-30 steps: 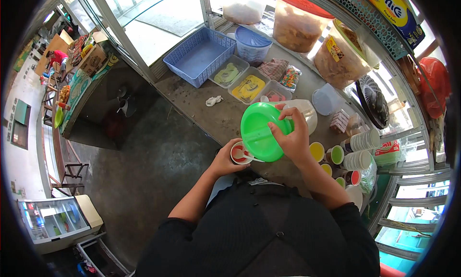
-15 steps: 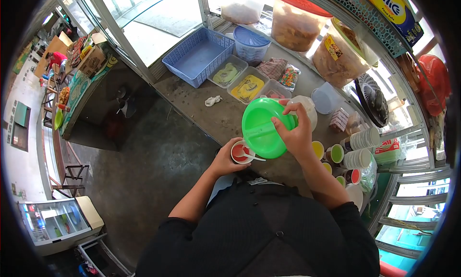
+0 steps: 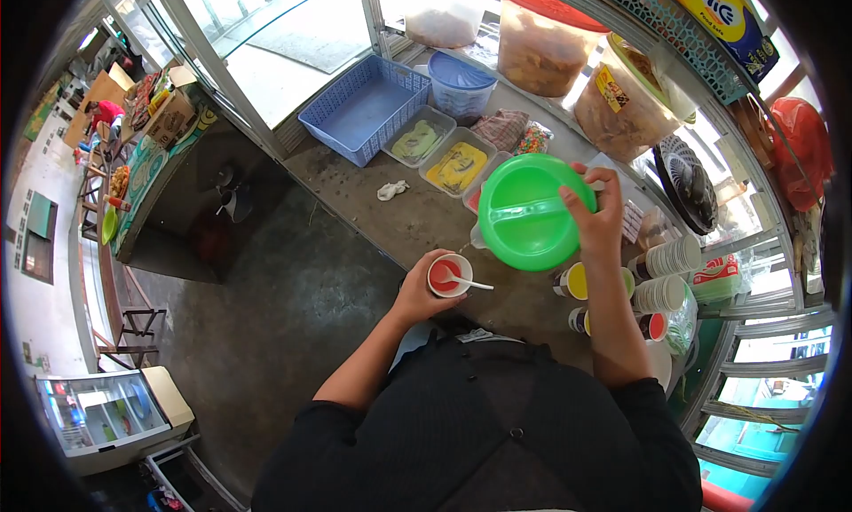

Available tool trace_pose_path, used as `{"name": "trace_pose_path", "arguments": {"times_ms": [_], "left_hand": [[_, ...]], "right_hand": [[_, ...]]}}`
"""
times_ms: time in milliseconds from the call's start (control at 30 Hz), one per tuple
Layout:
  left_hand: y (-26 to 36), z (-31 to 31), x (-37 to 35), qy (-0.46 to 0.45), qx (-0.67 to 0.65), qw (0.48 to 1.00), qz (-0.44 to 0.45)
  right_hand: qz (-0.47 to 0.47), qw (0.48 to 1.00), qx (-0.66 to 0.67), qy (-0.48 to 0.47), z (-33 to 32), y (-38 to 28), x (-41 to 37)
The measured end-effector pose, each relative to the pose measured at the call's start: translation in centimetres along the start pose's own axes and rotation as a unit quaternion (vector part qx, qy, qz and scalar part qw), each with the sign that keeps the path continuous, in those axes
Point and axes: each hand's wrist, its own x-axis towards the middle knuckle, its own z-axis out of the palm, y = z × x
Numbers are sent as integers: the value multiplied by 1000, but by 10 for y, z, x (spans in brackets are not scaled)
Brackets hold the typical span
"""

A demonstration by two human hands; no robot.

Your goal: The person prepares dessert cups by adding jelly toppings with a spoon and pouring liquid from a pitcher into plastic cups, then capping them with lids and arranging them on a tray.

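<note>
My left hand (image 3: 417, 292) is wrapped round a paper cup (image 3: 468, 271) with something red inside. A white plastic spoon (image 3: 475, 285) leans in the cup, its handle over the rim. Up and to the right, my right hand (image 3: 600, 217) grips a pitcher by its handle; a round green lid (image 3: 532, 232) hides most of its body. The pitcher's clear spout (image 3: 477, 237) points toward the cup, apart from it. Behind the pitcher are tubs of green paste (image 3: 417, 142) and yellow paste (image 3: 456, 166), with a third tub partly covered.
Filled cups with yellow (image 3: 575, 281) and red (image 3: 654, 326) contents stand right of my right forearm, near stacked paper cups (image 3: 661, 295). A blue basket (image 3: 355, 126), a crumpled white cloth (image 3: 391, 190) and large snack containers (image 3: 546, 55) line the counter's far side.
The pitcher has moved right and away from the cup in my right hand, and its lid looks more level. My left hand and the cup have stayed nearly in place.
</note>
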Motion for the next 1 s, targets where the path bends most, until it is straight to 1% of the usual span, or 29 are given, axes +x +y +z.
{"name": "trace_pose_path", "arguments": {"times_ms": [67, 167, 300, 400, 500, 633, 667, 800, 900, 1000], "left_hand": [[1, 7, 9, 15, -5, 1000, 0], [-2, 20, 26, 21, -12, 1000, 13], [3, 33, 44, 25, -13, 999, 42], [8, 37, 52, 4, -22, 999, 25], [-1, 42, 52, -10, -19, 1000, 15], [-14, 46, 45, -19, 19, 999, 30], [-16, 46, 42, -18, 26, 999, 36], [-24, 46, 41, -20, 55, 997, 57], [-28, 45, 43, -25, -2, 1000, 3], [-28, 41, 48, -57, -38, 997, -41]], "right_hand": [[10, 999, 45, 23, -20, 11, 9], [34, 993, 106, 31, -50, 22, 20], [66, 987, 142, 29, -87, 29, 30], [81, 981, 171, 35, -110, 40, 41], [97, 972, 208, 38, -131, 49, 54], [112, 960, 255, 36, -159, 76, 70], [117, 957, 264, 32, -165, 83, 73], [115, 953, 275, 49, -155, 77, 72], [109, 951, 283, 60, -154, 76, 71], [110, 952, 277, 68, -156, 79, 72]]}}
